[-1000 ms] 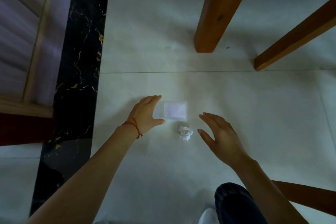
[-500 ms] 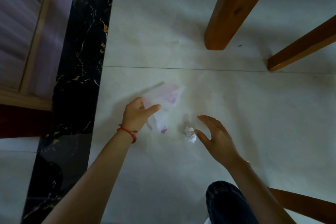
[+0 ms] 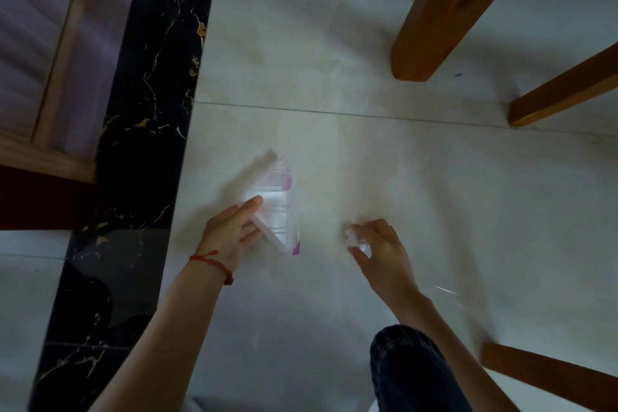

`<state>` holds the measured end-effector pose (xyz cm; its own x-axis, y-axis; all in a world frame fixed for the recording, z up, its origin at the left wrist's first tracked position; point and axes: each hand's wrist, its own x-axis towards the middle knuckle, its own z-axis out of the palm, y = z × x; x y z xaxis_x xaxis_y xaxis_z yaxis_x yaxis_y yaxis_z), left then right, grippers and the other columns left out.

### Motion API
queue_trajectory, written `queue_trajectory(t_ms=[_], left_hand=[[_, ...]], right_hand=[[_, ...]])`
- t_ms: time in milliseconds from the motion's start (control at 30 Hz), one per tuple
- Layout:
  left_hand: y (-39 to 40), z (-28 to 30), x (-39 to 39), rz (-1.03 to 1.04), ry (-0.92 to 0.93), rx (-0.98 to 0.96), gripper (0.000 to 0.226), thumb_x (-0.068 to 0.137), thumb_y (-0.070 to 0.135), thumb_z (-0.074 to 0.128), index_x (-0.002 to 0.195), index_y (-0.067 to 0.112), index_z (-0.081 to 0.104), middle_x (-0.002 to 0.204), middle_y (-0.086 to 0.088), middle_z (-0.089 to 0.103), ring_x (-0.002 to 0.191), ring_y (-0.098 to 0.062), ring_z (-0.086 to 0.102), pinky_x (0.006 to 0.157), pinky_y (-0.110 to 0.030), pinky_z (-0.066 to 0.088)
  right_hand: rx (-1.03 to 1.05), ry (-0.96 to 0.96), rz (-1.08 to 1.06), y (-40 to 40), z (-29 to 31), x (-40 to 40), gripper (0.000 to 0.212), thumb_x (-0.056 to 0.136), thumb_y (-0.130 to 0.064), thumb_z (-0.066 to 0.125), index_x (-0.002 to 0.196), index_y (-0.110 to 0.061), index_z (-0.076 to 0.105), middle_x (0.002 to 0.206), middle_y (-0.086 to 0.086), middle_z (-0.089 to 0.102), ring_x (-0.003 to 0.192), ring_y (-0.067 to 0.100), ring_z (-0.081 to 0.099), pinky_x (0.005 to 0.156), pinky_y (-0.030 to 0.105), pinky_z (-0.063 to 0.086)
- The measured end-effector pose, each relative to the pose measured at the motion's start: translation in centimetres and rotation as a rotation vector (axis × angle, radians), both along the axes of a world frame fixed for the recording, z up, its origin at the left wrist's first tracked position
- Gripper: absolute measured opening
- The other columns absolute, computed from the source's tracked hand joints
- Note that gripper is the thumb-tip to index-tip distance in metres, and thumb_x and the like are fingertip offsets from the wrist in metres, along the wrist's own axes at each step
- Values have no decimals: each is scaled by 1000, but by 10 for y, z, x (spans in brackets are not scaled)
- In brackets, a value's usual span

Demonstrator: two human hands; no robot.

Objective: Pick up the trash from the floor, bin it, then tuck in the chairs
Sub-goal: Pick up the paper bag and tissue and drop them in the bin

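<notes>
A clear plastic packet (image 3: 277, 207) with purple marks is lifted off the pale tiled floor (image 3: 334, 311), pinched between thumb and fingers of my left hand (image 3: 230, 234), which wears a red string at the wrist. To its right, a small crumpled white paper ball (image 3: 355, 239) sits under the fingertips of my right hand (image 3: 381, 254), whose fingers close around it low at the floor.
A thick wooden leg (image 3: 444, 10) stands at the upper right, a thinner wooden leg (image 3: 565, 87) beside it, and another wooden leg (image 3: 548, 375) at the lower right. A black marble strip (image 3: 140, 144) borders the floor on the left. My dark-trousered knee (image 3: 411, 371) is below.
My left hand has taken hold of the flat packet and raised it on edge. My right hand has moved left and closed its fingers on the paper ball.
</notes>
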<state>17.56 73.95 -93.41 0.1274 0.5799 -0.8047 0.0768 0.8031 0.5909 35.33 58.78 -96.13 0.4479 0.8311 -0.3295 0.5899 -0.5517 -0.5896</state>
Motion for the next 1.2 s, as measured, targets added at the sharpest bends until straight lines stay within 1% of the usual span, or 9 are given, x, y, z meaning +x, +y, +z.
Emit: queue_trajectory(t_ms=[67, 167, 233, 367, 467, 667, 833, 1033, 1200], left_hand=[[1, 3, 1, 3, -5, -3, 16, 83, 20, 61, 96, 11, 62, 100, -5, 66, 92, -16, 63, 77, -26, 49], [-1, 14, 0, 11, -13, -14, 12, 82, 19, 61, 93, 13, 63, 98, -3, 66, 91, -16, 63, 81, -26, 48], [-3, 29, -2, 2, -15, -37, 11, 82, 19, 62, 92, 14, 62, 97, -3, 66, 91, -16, 63, 81, -26, 49], [-6, 68, -8, 36, -25, -101, 11, 82, 17, 63, 91, 12, 62, 97, -7, 66, 88, -16, 63, 82, -27, 50], [-6, 103, -14, 47, -38, -116, 11, 81, 18, 63, 91, 13, 61, 98, -6, 66, 90, -16, 63, 85, -28, 49], [-7, 190, -28, 28, -49, -124, 11, 82, 20, 63, 92, 15, 63, 97, -3, 66, 92, -15, 63, 84, -28, 49], [-9, 282, -40, 1, -56, -114, 12, 83, 21, 61, 94, 15, 63, 99, -3, 67, 94, -15, 63, 81, -26, 49], [-9, 399, -61, -9, -90, -105, 16, 82, 24, 62, 97, 18, 61, 108, -5, 66, 104, -17, 61, 96, -34, 45], [-8, 495, -69, 45, -122, -98, 17, 82, 22, 62, 98, 17, 59, 108, -6, 65, 106, -19, 59, 100, -37, 42]], right_hand=[[36, 112, -143, 5, 3, 0, 21, 79, -13, 70, 100, -11, 69, 94, 1, 56, 83, 18, 61, 69, 13, 44], [68, 184, -301, 15, 25, 4, 13, 74, -7, 74, 83, 0, 67, 84, 13, 63, 64, 6, 56, 61, 0, 38], [78, 219, -369, 21, 47, 9, 15, 73, -7, 74, 81, 4, 66, 81, 17, 64, 61, 14, 54, 61, 3, 38], [79, 377, -527, 30, 93, 17, 25, 71, -9, 76, 94, -17, 70, 90, 6, 66, 78, 14, 60, 74, 18, 47], [97, 476, -600, 36, 137, 17, 25, 71, -4, 75, 94, -12, 69, 86, 9, 66, 79, 16, 60, 81, 31, 48], [101, 579, -651, 37, 238, -4, 27, 74, -4, 72, 101, -7, 69, 82, -1, 68, 68, 2, 62, 73, 17, 50], [61, 594, -673, 39, 329, -23, 28, 75, -9, 73, 102, -8, 69, 81, -1, 68, 69, 7, 61, 75, 21, 51], [72, 611, -668, 47, 451, -43, 24, 76, -12, 72, 101, -11, 70, 81, -2, 69, 72, 10, 62, 82, 29, 52], [133, 624, -663, 55, 548, -58, 17, 78, -10, 70, 92, -19, 69, 79, -3, 68, 71, 11, 62, 80, 28, 53]])
